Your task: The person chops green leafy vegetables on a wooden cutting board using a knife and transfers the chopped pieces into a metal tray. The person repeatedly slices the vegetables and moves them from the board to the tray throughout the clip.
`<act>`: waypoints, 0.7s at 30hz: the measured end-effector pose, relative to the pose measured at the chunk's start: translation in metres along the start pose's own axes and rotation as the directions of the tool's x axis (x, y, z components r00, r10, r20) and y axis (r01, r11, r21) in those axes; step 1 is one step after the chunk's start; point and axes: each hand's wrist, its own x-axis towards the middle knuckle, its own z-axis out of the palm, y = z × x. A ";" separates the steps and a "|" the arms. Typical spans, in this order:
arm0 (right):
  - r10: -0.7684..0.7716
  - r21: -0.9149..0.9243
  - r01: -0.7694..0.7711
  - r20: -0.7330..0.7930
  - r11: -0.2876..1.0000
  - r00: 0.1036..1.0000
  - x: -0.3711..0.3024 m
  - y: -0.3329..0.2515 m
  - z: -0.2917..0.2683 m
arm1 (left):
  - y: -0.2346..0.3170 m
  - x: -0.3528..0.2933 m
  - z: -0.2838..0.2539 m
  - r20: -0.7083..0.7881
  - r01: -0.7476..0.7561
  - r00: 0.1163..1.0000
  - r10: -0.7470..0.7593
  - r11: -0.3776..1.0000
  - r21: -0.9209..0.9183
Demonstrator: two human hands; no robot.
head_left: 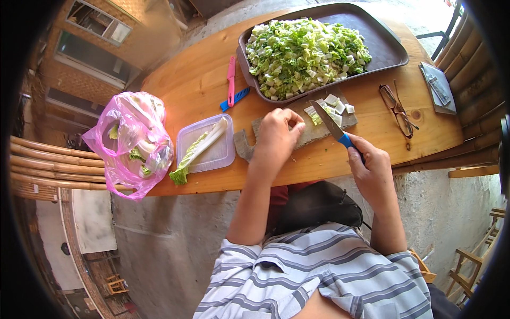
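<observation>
My right hand grips a kitchen knife by its blue handle, its blade slanting up and left over a worn grey cutting board. Beside the blade, cut pieces of pale cabbage lie on the board. My left hand is closed above the left part of the board, thumb and forefinger curled together; whatever may be in the fingers does not show. Behind the board, a large brown tray holds a heap of chopped cabbage.
Left of the board, a cabbage leaf lies across a clear plastic container. Farther left stands a pink plastic bag of cabbage. A pink knife and blue sheath lie near the tray; glasses and a notebook are right.
</observation>
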 end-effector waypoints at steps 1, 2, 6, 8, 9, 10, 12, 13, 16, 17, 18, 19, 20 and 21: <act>0.014 0.006 -0.014 -0.005 1.000 1.000 -0.001 0.002 -0.004 | 0.001 0.012 -0.008 0.034 0.007 0.999 -0.006 0.999 -0.033; 0.029 0.012 -0.029 -0.011 1.000 1.000 -0.001 0.003 -0.007 | 0.004 0.026 -0.014 0.070 0.014 0.998 -0.009 0.998 -0.067; 0.045 0.060 -0.043 -0.031 0.997 0.998 0.000 0.001 -0.013 | 0.033 0.104 -0.042 -0.093 -0.086 0.992 0.083 0.996 -0.034; 0.056 0.058 -0.054 -0.033 0.997 0.998 0.000 0.000 -0.015 | 0.037 0.148 -0.046 -0.130 -0.179 0.974 0.185 0.982 0.057; 0.044 0.068 -0.040 -0.047 0.997 0.998 0.000 0.002 -0.016 | 0.038 0.166 -0.042 -0.117 -0.172 0.977 0.180 0.982 0.079; 0.031 0.079 -0.026 -0.059 0.997 0.998 -0.002 0.003 -0.016 | 0.038 0.178 -0.038 -0.105 -0.162 0.979 0.173 0.981 0.102; 0.026 0.096 -0.017 -0.093 0.995 0.995 -0.003 0.004 -0.022 | 0.042 0.188 -0.031 -0.082 -0.165 0.981 0.176 0.979 0.123; 0.038 0.103 -0.026 -0.111 0.994 0.993 -0.005 0.004 -0.025 | 0.047 0.182 -0.031 -0.069 -0.172 0.981 0.181 0.978 0.119; 0.061 0.124 -0.043 -0.147 0.991 0.987 -0.009 0.010 -0.034 | 0.064 0.137 -0.040 0.080 -0.182 0.981 0.175 0.979 0.095; 0.062 0.134 -0.042 -0.147 0.990 0.987 -0.009 0.012 -0.036 | 0.064 0.117 -0.046 0.148 -0.191 0.973 0.177 0.978 0.084; 0.062 0.134 -0.044 -0.135 0.990 0.989 -0.009 0.014 -0.036 | 0.054 0.104 -0.044 0.235 -0.137 0.964 0.125 0.990 0.036; 0.066 0.135 -0.049 -0.126 0.990 0.990 -0.009 0.016 -0.036 | 0.042 0.093 -0.039 0.326 -0.079 0.942 0.077 0.997 -0.008; 0.069 0.136 -0.053 -0.116 0.989 0.991 -0.009 0.017 -0.035 | 0.035 0.079 -0.033 0.311 -0.069 0.948 0.064 0.998 0.006; 0.075 0.143 -0.061 -0.101 0.988 0.992 -0.009 0.018 -0.032 | 0.029 0.065 -0.025 0.296 -0.058 0.954 0.050 0.998 0.017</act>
